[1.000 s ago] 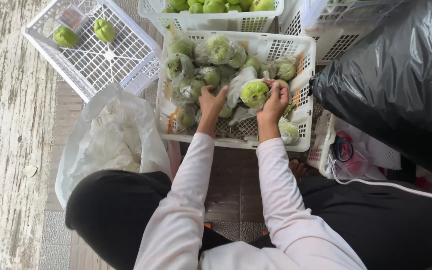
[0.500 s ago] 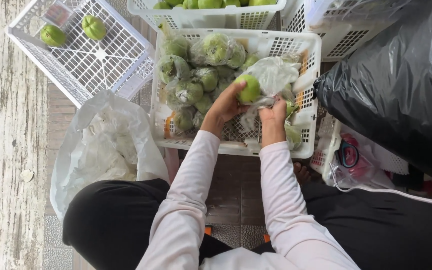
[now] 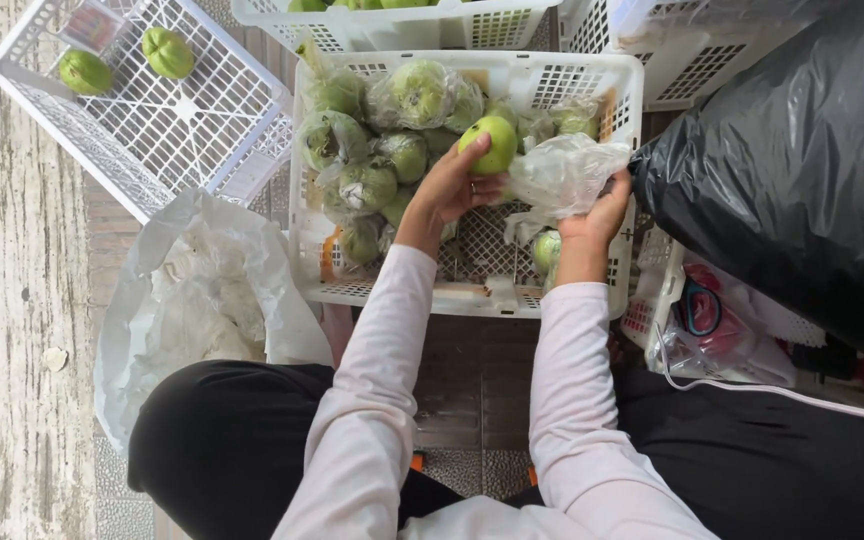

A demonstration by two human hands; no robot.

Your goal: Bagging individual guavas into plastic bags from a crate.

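Your left hand [image 3: 447, 190] is cupping a bare green fruit [image 3: 490, 142] over the middle of the white crate [image 3: 472, 300], near its far edge. Your right hand [image 3: 597, 215] is pinching the empty clear bag [image 3: 562, 172] beside it. Keep the fruit cradled, not squeezed, and keep the bag clear of the wrapped fruits [image 3: 372, 180] along the crate's left side.

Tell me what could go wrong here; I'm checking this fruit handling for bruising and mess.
1. The left hand holds the bare green fruit mostly by its fingertips above the white crate; if it slips, it could drop onto the wrapped fruits and bruise.
2. The right hand grips the loose clear plastic wrap by one edge; it might snag on the crate's lattice or fall back among the fruit.
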